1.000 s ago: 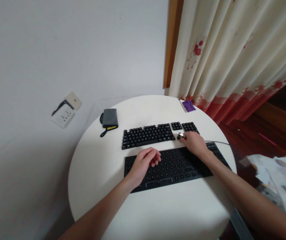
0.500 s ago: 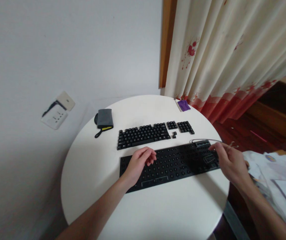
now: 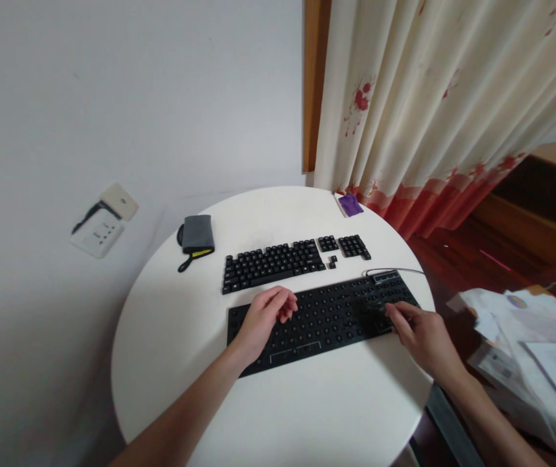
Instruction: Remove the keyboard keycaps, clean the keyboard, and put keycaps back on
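Note:
A black keyboard (image 3: 329, 318) with its keycaps off lies on the white round table (image 3: 307, 408). My left hand (image 3: 263, 318) lies over its left part, fingers loosely curled, and nothing shows in them. Over the keyboard's right end, my right hand (image 3: 421, 334) has thumb and fingertips pinched together. A small dark shape blurs at those fingertips against the black board, and I cannot make out its kind. Behind the keyboard sit black keycaps (image 3: 270, 266) laid out in key order, with a number-pad block (image 3: 354, 246) at their right.
A grey pouch (image 3: 198, 233) with a strap sits at the back left, and a purple cloth (image 3: 350, 205) at the back right. The keyboard's thin cable (image 3: 394, 269) runs off the right edge. Papers (image 3: 545, 337) are piled beside the table, and a curtain (image 3: 379, 97) hangs behind.
My right hand has moved left and slightly down, further over the keyboard's right end. My left hand keeps its place on the board. The whole view has shifted slightly.

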Action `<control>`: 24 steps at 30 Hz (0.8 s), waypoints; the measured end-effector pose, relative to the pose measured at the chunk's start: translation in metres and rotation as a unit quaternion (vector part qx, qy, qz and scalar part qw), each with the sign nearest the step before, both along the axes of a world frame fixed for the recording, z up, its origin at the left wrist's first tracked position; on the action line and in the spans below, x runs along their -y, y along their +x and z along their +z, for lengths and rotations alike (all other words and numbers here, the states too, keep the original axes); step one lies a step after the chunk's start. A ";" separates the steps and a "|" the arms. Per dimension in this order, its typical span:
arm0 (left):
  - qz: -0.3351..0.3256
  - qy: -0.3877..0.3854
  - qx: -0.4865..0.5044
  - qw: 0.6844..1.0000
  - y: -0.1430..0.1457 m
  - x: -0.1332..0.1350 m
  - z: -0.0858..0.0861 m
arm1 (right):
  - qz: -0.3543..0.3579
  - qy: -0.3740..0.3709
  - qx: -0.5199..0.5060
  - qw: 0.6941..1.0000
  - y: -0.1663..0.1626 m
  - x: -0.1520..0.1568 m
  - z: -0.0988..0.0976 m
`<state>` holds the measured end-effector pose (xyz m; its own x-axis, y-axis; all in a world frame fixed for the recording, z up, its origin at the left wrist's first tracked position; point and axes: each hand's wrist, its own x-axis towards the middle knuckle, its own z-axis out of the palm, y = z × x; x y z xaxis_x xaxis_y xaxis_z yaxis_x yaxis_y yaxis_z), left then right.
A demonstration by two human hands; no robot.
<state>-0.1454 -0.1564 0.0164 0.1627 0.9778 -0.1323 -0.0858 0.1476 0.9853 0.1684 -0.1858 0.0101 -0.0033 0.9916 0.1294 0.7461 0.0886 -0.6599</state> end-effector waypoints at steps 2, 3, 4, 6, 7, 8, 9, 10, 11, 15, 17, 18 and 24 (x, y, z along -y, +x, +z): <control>0.001 0.000 0.000 1.000 0.000 0.000 -0.001 | 0.014 0.025 0.028 0.999 -0.005 0.001 -0.001; 0.001 -0.001 0.000 1.000 0.000 -0.001 -0.001 | 0.014 0.035 0.043 0.998 -0.007 0.002 -0.002; 0.002 -0.001 0.000 1.000 0.000 -0.001 -0.001 | 0.012 0.042 0.057 0.997 -0.008 0.003 -0.002; 0.004 -0.004 0.002 1.000 0.000 -0.001 -0.001 | 0.003 0.045 0.078 0.996 -0.009 0.005 -0.004; 0.005 -0.004 0.002 1.000 0.001 -0.001 -0.002 | -0.004 0.042 0.079 0.996 -0.008 0.006 -0.004; 0.006 -0.004 0.003 1.000 0.000 -0.001 -0.002 | -0.012 0.034 0.072 0.997 -0.007 0.006 -0.004; 0.006 -0.004 0.004 1.000 0.000 -0.001 -0.002 | -0.021 0.020 0.054 0.998 -0.006 0.006 -0.005; 0.006 -0.004 0.005 1.000 0.000 -0.001 -0.002 | -0.031 0.003 0.025 0.999 -0.004 0.005 -0.005; 0.005 -0.003 0.007 1.000 0.000 -0.001 -0.002 | -0.041 -0.016 -0.011 0.999 -0.003 0.005 -0.006; 0.008 -0.004 0.014 1.000 0.000 -0.001 -0.004 | -0.066 -0.066 -0.156 0.983 0.003 0.000 -0.012; 0.009 -0.006 0.016 1.000 0.000 -0.002 -0.004 | -0.076 -0.073 -0.202 0.974 0.007 -0.002 -0.016; 0.008 -0.007 0.017 1.000 0.000 -0.003 -0.005 | -0.082 -0.077 -0.220 0.969 0.008 -0.003 -0.018; 0.009 -0.001 0.018 1.000 -0.001 -0.003 -0.009 | -0.108 -0.079 -0.298 0.945 0.013 -0.005 -0.015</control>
